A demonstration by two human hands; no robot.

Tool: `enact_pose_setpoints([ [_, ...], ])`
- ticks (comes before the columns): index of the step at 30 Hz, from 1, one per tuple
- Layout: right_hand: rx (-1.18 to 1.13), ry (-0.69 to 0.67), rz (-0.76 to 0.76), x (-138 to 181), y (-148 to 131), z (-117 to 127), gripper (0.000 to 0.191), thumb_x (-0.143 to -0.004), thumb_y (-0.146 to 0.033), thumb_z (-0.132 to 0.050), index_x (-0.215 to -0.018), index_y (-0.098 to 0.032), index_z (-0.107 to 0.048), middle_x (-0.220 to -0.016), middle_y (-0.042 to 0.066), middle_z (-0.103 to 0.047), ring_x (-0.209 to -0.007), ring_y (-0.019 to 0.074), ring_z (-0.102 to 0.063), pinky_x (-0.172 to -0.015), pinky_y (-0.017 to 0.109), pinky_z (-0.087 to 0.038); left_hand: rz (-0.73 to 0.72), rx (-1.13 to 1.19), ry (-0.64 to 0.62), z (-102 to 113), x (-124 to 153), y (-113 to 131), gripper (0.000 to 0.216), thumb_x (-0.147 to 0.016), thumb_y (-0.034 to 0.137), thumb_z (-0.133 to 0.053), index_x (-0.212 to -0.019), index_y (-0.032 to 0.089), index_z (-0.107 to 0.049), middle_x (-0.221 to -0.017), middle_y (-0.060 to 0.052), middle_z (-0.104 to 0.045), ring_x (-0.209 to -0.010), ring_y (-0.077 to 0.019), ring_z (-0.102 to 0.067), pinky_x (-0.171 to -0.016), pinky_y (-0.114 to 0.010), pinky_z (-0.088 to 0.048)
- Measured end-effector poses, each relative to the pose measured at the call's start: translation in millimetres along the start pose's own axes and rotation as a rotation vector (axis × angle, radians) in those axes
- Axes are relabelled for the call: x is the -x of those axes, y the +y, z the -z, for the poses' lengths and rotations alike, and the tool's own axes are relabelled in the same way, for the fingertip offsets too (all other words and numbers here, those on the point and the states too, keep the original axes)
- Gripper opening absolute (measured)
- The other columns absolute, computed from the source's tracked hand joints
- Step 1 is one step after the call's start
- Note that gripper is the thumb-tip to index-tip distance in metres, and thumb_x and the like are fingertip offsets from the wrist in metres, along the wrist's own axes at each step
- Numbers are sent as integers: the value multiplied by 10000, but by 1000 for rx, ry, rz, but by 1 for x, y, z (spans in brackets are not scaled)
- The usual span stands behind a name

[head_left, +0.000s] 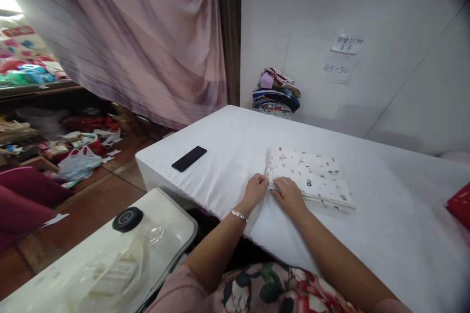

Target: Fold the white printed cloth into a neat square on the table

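Observation:
A folded white cloth with small dark prints lies on the white table. Both hands meet at its near left corner. My left hand, with a thin bracelet on the wrist, has its fingers curled and pinches the cloth's edge. My right hand rests on the same corner, fingers bent over the fabric and gripping it.
A black phone lies near the table's left end. A pile of folded clothes sits against the back wall. A white machine top with a black knob stands at lower left. A pink curtain hangs behind; a red item at right.

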State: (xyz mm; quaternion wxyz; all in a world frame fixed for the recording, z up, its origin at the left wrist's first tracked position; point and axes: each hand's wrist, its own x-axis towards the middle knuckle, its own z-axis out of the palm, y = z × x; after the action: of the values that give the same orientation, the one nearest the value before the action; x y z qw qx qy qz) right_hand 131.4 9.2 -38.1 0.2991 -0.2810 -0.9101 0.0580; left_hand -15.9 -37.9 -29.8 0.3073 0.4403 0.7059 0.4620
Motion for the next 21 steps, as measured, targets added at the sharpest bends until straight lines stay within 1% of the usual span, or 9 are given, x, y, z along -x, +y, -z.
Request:
enact_pose_setpoints([
  [4,-10,35,7,1,1,-2,185,-901,-287,-452,-956,-183,-596,-911,82,-613,-852,224,-514,-739,336,-398,-56,-100,9,9,-12,7,191,-790,249,-490,-626,184,-561,-627,12,-617,-619,-122,-561,-613,-232,-413],
  [6,1,36,10,1,0,-2,182,-898,-277,-458,-959,-182,-600,-910,85,-613,-855,227,-518,-733,338,-400,-78,-162,26,13,-26,14,201,-789,264,-497,-619,185,-569,-644,4,-629,-642,-128,-564,-606,-230,-402],
  [9,15,23,16,1,-2,-1,177,-892,-255,-471,-983,-179,-603,-944,92,-613,-884,231,-523,-740,342,-401,-67,-231,28,13,-51,25,222,-807,315,-506,-654,183,-598,-689,-16,-658,-675,-139,-579,-611,-234,-398],
  [13,33,-1,15,2,-2,-2,171,-887,-236,-476,-986,-198,-610,-954,85,-615,-880,228,-523,-740,346,-400,-26,-302,-3,4,-83,35,274,-803,416,-541,-711,176,-634,-794,-56,-697,-760,-169,-613,-651,-248,-408],
  [16,43,-10,12,2,-2,-3,170,-880,-226,-482,-991,-196,-608,-951,84,-611,-872,228,-517,-738,348,-398,27,-335,-65,-6,-97,38,337,-769,488,-569,-742,162,-650,-842,-94,-706,-791,-204,-633,-657,-268,-418],
  [18,43,-14,7,2,-2,-3,171,-875,-224,-487,-995,-195,-606,-954,85,-609,-876,229,-514,-741,349,-397,65,-352,-102,-12,-103,39,345,-743,492,-591,-755,153,-656,-860,-113,-707,-803,-225,-642,-649,-277,-421],
  [21,33,-23,0,2,-3,-3,174,-871,-220,-491,-1001,-194,-603,-957,87,-609,-877,233,-512,-744,354,-397,102,-371,-112,-18,-108,41,324,-707,448,-618,-800,140,-660,-912,-132,-704,-835,-251,-648,-636,-282,-420],
])
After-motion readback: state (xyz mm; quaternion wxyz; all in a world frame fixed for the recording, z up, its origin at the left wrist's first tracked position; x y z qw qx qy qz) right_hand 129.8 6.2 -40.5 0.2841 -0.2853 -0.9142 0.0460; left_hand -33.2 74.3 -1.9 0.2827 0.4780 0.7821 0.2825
